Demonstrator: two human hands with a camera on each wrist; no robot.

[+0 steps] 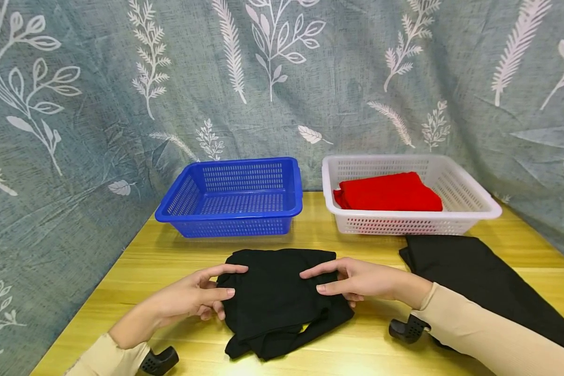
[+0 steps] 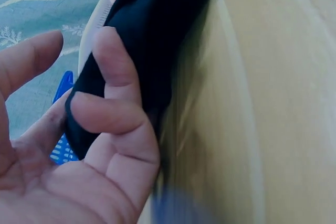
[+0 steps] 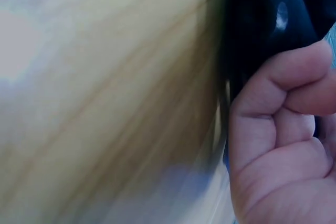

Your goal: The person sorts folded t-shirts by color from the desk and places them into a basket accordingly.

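Note:
A folded black garment [image 1: 277, 292] lies on the wooden table in front of me, its lower edge uneven with loose layers. My left hand [image 1: 192, 295] is at its left side, with index finger and thumb reaching over the cloth and the lower fingers loosely bent beside it. In the left wrist view the thumb stands apart from the black cloth [image 2: 152, 30]. On the opposite side my right hand [image 1: 357, 279] reaches index finger and thumb over the garment's right edge. The right wrist view shows bent fingers [image 3: 294, 72] against the cloth [image 3: 262, 19]; the thumb is hidden there.
An empty blue basket [image 1: 235, 216] stands at the back left. Beside it, a white basket [image 1: 409, 214] holds red folded cloth [image 1: 390, 193]. Another black garment [image 1: 479, 277] lies at the right, partly behind my right forearm. A patterned curtain [image 1: 282, 125] hangs behind the table [image 1: 141, 271].

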